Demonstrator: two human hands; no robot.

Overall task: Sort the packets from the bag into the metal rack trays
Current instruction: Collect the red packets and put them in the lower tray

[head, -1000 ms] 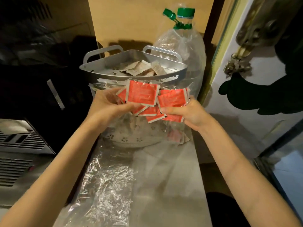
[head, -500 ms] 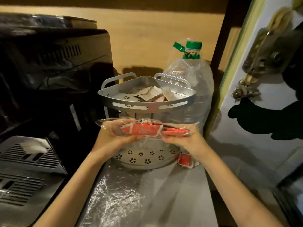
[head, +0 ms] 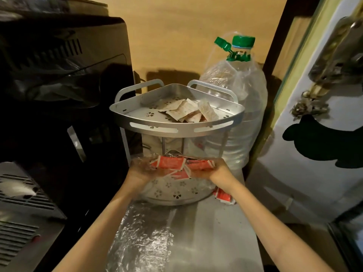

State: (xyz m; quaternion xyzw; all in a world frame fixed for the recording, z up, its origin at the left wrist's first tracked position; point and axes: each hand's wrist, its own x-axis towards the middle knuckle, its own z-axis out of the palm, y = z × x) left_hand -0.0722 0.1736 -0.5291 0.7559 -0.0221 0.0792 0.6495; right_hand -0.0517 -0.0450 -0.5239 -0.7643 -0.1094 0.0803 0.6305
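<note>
A two-tier metal corner rack stands on the counter. Its upper tray (head: 149, 125) holds several pale paper packets (head: 184, 111). Its lower tray (head: 176, 195) has flower-shaped holes. My left hand (head: 141, 169) and my right hand (head: 212, 169) together grip a clear plastic bag of red packets (head: 172, 163) just above the lower tray, between the rack's tiers. The bag lies roughly flat. A few red packets (head: 224, 197) lie on the counter beside the rack's right foot.
A large clear water bottle with a green cap (head: 239, 91) stands behind the rack on the right. A black appliance (head: 59, 85) fills the left side. Crinkled foil (head: 141, 238) covers the steel counter (head: 216, 242). A white door (head: 314, 134) is on the right.
Both hands lowered the bag of red packets from in front of the upper tray to just above the lower tray, turning it flat. The camera tilted up.
</note>
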